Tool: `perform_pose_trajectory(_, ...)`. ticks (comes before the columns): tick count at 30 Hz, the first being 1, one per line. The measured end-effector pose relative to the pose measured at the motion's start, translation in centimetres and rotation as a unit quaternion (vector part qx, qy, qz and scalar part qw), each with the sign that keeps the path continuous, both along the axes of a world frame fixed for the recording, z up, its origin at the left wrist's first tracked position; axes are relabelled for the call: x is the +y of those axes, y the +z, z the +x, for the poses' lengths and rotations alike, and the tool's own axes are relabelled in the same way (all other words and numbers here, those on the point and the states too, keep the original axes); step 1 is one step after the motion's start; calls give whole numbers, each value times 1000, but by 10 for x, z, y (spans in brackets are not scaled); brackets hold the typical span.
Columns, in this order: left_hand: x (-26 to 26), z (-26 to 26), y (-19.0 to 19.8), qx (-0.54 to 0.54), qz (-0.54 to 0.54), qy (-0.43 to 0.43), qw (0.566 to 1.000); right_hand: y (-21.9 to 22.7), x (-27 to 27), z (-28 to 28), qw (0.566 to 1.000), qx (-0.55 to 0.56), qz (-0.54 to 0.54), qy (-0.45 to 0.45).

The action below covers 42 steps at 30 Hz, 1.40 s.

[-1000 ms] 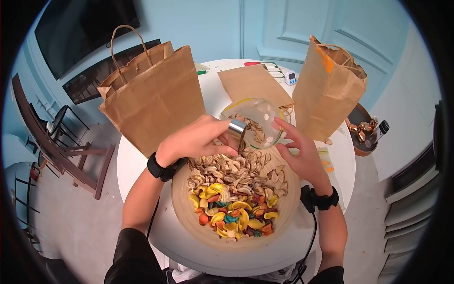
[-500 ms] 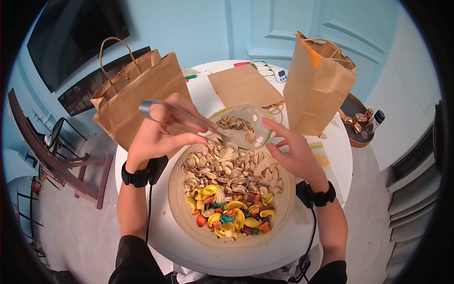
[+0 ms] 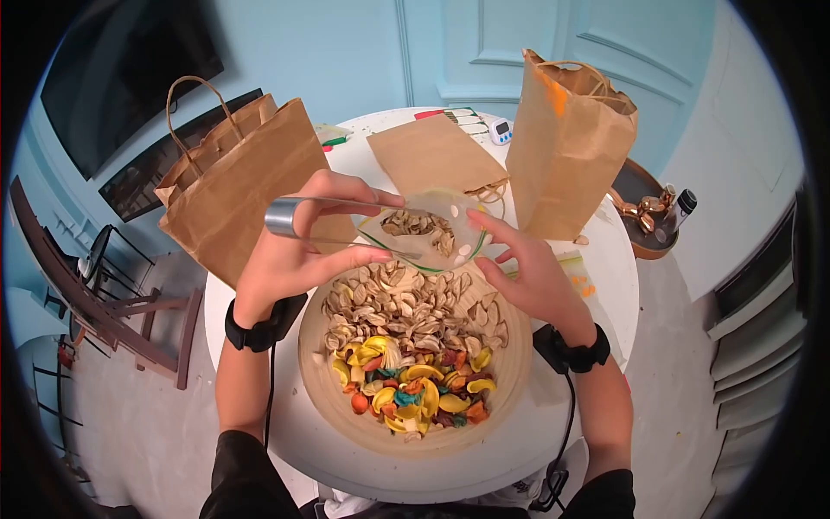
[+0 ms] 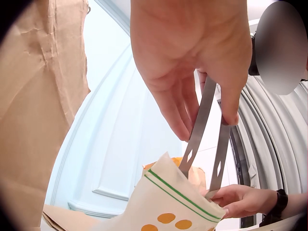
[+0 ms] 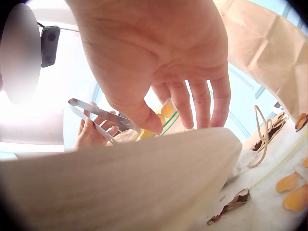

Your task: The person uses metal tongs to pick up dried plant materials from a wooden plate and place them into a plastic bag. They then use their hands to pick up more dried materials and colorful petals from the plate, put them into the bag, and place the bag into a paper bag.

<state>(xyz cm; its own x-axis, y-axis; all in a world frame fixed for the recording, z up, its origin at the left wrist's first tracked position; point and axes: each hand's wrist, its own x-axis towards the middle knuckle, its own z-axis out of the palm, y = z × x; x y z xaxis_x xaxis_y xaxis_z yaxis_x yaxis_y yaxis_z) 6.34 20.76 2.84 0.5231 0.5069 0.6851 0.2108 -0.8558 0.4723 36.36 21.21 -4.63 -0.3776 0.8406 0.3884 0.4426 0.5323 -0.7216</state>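
Note:
Metal tongs (image 3: 278, 218) are held between the thumb and fingers of my left hand (image 3: 281, 264), their arms apart. In the left wrist view the tips of the tongs (image 4: 221, 156) reach into the mouth of a zip bag (image 4: 168, 197). Brown dried pieces (image 3: 415, 225) lie inside this clear bag, which my right hand (image 3: 532, 281) pinches at its right edge. Below both hands, a round wooden bowl (image 3: 316, 389) holds pale brown dried pieces (image 3: 402, 303) at the back and colourful ones (image 3: 419, 389) in front.
Paper bags stand on the left (image 3: 251, 190) and right (image 3: 566, 156) of the white table (image 3: 233, 355). Behind the bowl lies a flat paper bag (image 3: 437, 156), with a small timer (image 3: 500, 131) nearby. Another clear bag (image 3: 575, 272) with orange pieces lies at the right.
My left hand has turned the tongs from pointing down to nearly level, their tips now at the clear bag's mouth. That bag is tilted differently; my right hand keeps its hold. The head view has shifted slightly.

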Motion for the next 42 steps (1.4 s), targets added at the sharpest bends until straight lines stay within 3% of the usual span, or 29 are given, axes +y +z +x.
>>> perform_pose_trajectory(4, -3, 0, -2, -39, -4, -31, 999, -4, 3, 0, 1000, 2, 9, -8)
perform_pose_trajectory(19, -8, 8, 7, 168, -171, -60, 969, -11, 5, 2, 999, 4, 39, -20)
perform_pose_trajectory(23, -2, -3, -10, 51, -153, -116, 980, -10, 8, 2, 997, 25, 32, -61)
perform_pose_trajectory(26, -7, -8, -4, 18, -205, -150, 967, -11, 8, 2, 997, 42, 15, -70)
perform_pose_trajectory(31, -3, 11, -3, 213, -123, -60, 967, -11, 9, 0, 997, 32, -3, -69)
perform_pose_trajectory(35, 11, 19, -23, 215, -186, -69, 956, -11, 9, 0, 997, 10, -17, -76)
perform_pose_trajectory(42, 19, 21, -35, 217, -144, -55, 964, -18, 11, 1, 997, 34, 20, -60)
